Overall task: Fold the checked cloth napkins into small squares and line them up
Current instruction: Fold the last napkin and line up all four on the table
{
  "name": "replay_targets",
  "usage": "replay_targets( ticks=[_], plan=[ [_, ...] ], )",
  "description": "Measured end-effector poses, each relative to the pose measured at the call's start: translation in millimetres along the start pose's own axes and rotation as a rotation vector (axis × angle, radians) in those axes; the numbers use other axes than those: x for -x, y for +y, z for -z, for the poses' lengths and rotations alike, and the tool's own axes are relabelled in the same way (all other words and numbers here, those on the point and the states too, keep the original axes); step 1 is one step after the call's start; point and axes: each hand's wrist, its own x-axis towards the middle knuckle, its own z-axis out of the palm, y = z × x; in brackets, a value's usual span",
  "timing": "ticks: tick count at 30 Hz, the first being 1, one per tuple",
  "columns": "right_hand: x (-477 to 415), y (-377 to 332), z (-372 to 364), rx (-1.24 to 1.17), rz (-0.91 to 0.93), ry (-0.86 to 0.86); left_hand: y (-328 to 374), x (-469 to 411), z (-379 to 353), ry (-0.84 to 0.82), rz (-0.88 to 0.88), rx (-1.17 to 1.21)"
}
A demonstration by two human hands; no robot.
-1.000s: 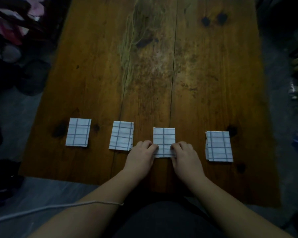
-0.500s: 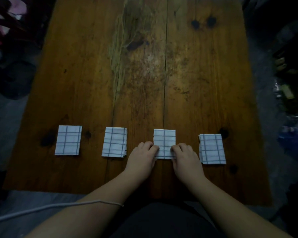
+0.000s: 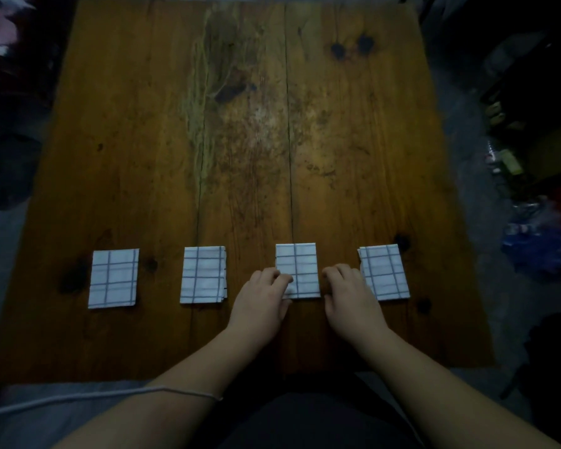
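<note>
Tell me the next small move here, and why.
Probably lift the left hand off the third napkin from the left and draw both hands back. The four folded napkins lie in a fairly even row on the table, the right hand is clear of the cloth, and no unfolded napkin shows.

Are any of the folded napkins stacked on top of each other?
No, the four folded napkins lie side by side, with bare table between them.
</note>
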Motion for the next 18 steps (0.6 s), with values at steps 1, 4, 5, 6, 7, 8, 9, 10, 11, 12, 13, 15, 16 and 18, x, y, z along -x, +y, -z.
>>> replay_targets(
  ticks=[1, 4, 5, 6, 7, 8, 9, 10, 11, 12, 13, 15, 16, 18],
  plan=[
    [1.4, 6.1, 4.7, -0.014, -0.021, 0.021, 6.3, -2.9, 1.1, 0.011, -0.023, 0.008],
    [6.2, 34.2, 19.9, -0.029, -0.068, 0.069, 36.1, -13.3, -1.9, 0.019, -0.062, 0.018],
    [8.0, 46.3, 24.5, -0.020, -0.070, 0.074, 47.3, -16.6, -5.8, 0.018, -0.062, 0.027],
    [9.2, 59.1, 28.5, -0.008, -0.065, 0.073, 58.1, -19.7, -10.7, 0.012, -0.057, 0.037],
    [10.4, 72.4, 32.4, 0.002, -0.054, 0.064, 69.0, -22.5, -16.1, 0.001, -0.048, 0.045],
    [11.2, 85.7, 36.4, 0.009, -0.042, 0.050, 80.6, -24.5, -21.3, -0.005, -0.034, 0.048],
    [11.4, 98.4, 40.3, 0.013, -0.032, 0.037, 91.9, -26.0, -26.2, -0.005, -0.016, 0.050],
    [12.0, 110.8, 43.6, 0.014, -0.025, 0.025, 103.2, -26.6, -31.2, -0.004, 0.000, 0.049],
    [12.8, 122.5, 46.1, 0.010, -0.018, 0.015, 114.5, -26.8, -35.9, -0.001, 0.013, 0.044],
    [13.6, 133.0, 47.7, 0.004, -0.009, 0.007, 125.1, -26.8, -40.8, 0.005, 0.023, 0.033],
    [14.6, 142.1, 48.5, -0.001, 0.002, -0.005, 134.9, -26.5, -45.9, 0.011, 0.036, 0.024],
    [17.2, 156.0, 48.8, -0.011, 0.019, -0.035, 151.4, -26.7, -54.5, 0.007, 0.074, 0.019],
    [18.4, 161.2, 48.4, -0.016, 0.024, -0.051, 157.6, -27.8, -57.8, 0.003, 0.088, 0.017],
    [20.2, 168.5, 46.3, -0.018, 0.051, -0.077, 166.4, -31.0, -63.1, -0.003, 0.114, 0.003]
  ],
)
